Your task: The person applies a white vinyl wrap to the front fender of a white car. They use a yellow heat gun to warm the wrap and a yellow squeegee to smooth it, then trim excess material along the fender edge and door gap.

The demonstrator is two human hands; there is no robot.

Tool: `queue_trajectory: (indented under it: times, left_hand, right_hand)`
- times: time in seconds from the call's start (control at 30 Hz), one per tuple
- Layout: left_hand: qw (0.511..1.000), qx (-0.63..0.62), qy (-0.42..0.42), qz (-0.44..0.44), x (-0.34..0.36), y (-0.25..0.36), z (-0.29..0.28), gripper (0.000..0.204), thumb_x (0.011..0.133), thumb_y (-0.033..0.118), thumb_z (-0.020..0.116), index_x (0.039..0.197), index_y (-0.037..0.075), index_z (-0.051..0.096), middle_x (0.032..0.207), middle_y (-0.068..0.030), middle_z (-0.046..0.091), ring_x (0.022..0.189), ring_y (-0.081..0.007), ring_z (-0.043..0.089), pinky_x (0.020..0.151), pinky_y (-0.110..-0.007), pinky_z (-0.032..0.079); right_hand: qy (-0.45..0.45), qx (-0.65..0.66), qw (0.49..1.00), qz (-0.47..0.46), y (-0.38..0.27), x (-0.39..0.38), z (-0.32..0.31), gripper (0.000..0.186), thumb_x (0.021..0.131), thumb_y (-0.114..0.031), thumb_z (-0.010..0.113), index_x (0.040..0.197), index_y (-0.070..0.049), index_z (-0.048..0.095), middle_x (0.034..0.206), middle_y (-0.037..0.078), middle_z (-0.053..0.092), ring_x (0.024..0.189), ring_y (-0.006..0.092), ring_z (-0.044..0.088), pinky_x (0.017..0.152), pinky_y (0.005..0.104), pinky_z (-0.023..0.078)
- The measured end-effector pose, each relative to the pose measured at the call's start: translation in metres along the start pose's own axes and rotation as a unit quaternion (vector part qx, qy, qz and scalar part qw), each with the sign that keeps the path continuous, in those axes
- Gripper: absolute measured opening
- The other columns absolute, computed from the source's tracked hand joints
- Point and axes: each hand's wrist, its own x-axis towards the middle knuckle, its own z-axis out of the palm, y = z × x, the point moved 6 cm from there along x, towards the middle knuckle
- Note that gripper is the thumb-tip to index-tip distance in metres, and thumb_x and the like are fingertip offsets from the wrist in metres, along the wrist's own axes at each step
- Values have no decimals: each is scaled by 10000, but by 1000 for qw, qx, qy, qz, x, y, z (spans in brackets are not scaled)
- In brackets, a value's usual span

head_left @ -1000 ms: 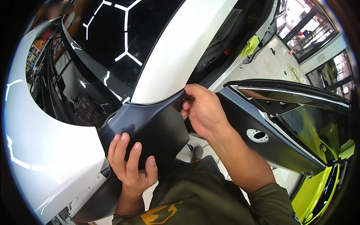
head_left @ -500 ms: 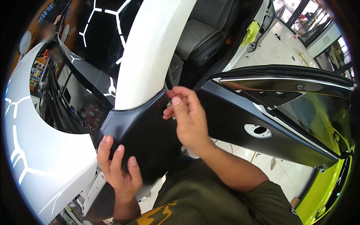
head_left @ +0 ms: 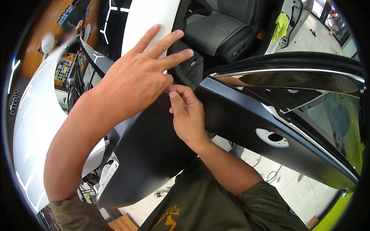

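Note:
My left hand [head_left: 140, 73] reaches over the upper corner of the matte black front fender [head_left: 148, 150]. Three of its fingers spread over the white roof pillar [head_left: 148, 15], while the index finger bends down and the thumb is hidden. Right beside that bent finger, my right hand [head_left: 189, 115] is closed in a pinch, thumb against curled fingers, at the fender's rear edge by the door gap. Whatever lies between the fingertips of either hand is too small or covered to make out. The matte black open door [head_left: 235, 111] stands just right of my right hand.
The white hood [head_left: 42, 111] curves along the left. A grey seat [head_left: 217, 34] shows through the doorway, with a yellow-green cloth [head_left: 280, 27] beyond it. The door has a white oval mount [head_left: 272, 138]. A yellow-green car [head_left: 339, 215] stands at lower right; a hose [head_left: 273, 175] lies on the tiles.
My left hand has lifted from the fender's front part and moved up and right to meet my right hand. The right hand stays near the door gap, fingers more tightly closed. The view has shifted.

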Motion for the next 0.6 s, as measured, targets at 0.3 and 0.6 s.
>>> queue_trajectory:
  times: [0.3,0.6]
  left_hand:
    - [995,39,-71,65,20,2,15,90,790,146,703,713,150,749,1294,-30,637,1429,-252,342,1226,-556,41]
    - [997,-6,-46,69,18,-7,15,76,796,98,692,737,101,740,1276,-65,639,1395,-259,390,1233,-523,66]
  right_hand:
    - [5,-20,999,36,-6,3,-5,213,973,-171,564,1020,26,629,771,74,628,654,98,537,616,273,447]
    - [22,64,994,90,4,13,3,240,967,-196,558,943,26,643,717,7,596,640,49,485,582,251,404]
